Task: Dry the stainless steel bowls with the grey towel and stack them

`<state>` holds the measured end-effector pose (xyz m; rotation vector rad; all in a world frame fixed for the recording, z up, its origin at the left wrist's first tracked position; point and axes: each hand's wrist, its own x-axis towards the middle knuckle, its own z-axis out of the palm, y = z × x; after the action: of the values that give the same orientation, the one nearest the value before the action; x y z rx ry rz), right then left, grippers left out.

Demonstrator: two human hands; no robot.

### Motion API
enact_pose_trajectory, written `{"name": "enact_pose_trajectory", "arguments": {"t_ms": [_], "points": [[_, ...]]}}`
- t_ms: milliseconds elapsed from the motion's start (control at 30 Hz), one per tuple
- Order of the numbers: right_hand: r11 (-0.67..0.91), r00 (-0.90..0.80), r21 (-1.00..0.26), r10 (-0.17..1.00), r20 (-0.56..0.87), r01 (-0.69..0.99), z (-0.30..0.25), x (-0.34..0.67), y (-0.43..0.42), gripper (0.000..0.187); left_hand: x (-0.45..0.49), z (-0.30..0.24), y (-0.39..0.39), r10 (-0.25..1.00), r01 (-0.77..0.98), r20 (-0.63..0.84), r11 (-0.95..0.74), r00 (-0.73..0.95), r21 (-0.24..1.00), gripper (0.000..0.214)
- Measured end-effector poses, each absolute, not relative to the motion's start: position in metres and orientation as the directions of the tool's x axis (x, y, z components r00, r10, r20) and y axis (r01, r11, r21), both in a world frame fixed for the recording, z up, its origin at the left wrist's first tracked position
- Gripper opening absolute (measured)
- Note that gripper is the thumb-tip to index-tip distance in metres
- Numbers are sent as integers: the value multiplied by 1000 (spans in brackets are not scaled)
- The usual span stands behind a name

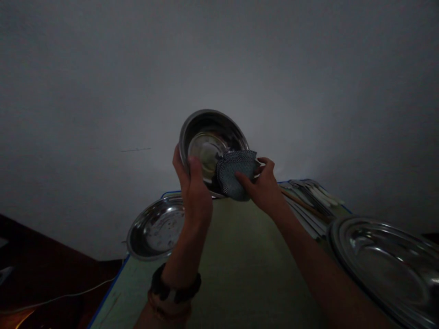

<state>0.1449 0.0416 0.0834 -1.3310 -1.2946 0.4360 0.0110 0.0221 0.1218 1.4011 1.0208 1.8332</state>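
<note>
On the person's left wrist sits a dark bracelet (176, 289), with a thinner reddish band below it. Under the forearms spreads a pale green table (247, 265) with a blue edge. At the near right, a stack of shiny metal dishes (387, 269) runs out of view, more than one rim showing along its left side. To the left, partly behind the left forearm, a wide metal basin (140, 237) rests near the table's edge. Beyond that edge, a pale cable (75, 294) crosses a dark area too dim to make out.

Between these, raised above the table, is a metal bowl (202, 151), tilted so its inside faces the person. The left hand (197, 201) grips its left side, thumb over the rim and fingers around the outside. The right hand (264, 185) pinches a folded grey-blue cloth (236, 176), thumb in front, over the bowl's lower right rim; some of its fingers are hidden.

Toward the back right lie a brown stick (303, 204), slim metal utensils and several white-handled pieces (321, 193). Behind everything rises a plain grey wall (219, 59) with a thin dark scratch (135, 150).
</note>
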Motion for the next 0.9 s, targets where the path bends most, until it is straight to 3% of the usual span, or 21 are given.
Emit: {"name": "enact_pose_trajectory", "arguments": {"t_ms": [100,200,267,367,467,567,700,800,900], "points": [[184,226,-983,958,178,-6,75,145,51,51,28,116,14,729,63,622,-634,-286,771,45],[131,166,-928,983,77,-349,72,143,55,29,40,108,12,682,85,696,-698,-225,711,43],[83,181,-880,983,-4,-468,71,143,57,23,41,105,14,669,112,724,-716,-170,689,43],[63,208,-862,977,-50,-502,67,146,62,18,36,107,18,699,132,704,-692,-126,710,42],[109,232,-902,973,10,-418,62,154,68,19,25,114,20,766,87,635,-629,-99,772,40],[167,206,-962,971,122,-217,59,167,69,27,11,122,20,823,54,567,-565,-32,824,38],[210,13,-975,977,211,66,61,191,62,29,-9,130,19,867,83,478,-491,140,867,37],[225,-137,-919,972,190,322,65,198,56,26,-21,132,21,879,90,381,-421,288,903,35],[230,56,-750,941,335,620,71,187,52,45,-26,130,25,906,33,368,-383,209,923,36]]}}
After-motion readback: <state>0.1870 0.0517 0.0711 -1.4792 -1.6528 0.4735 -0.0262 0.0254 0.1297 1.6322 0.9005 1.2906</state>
